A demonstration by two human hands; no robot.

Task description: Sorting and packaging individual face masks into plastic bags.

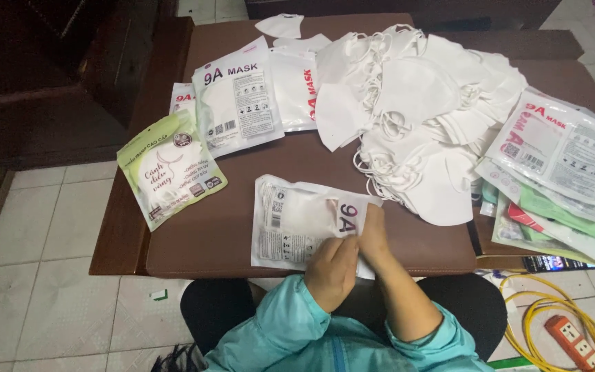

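Head view: brown counter (pixel 228 227) w/ loose white mask pile (pixel 414 110) at far-right edge, kept w/in reach. Mask pouch (pixel 304 220) lies flat at near edge; left hand (pixel 332 269) & right hand (pixel 374 238) both pinch its right end, steadying it.

Bare tabletop (pixel 242 227) left of hands; mask pile (pixel 421 103) blocks right.

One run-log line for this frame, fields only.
left hand on mask pouch | right hand pressing pouch edge | loose white masks piled behind | brown table
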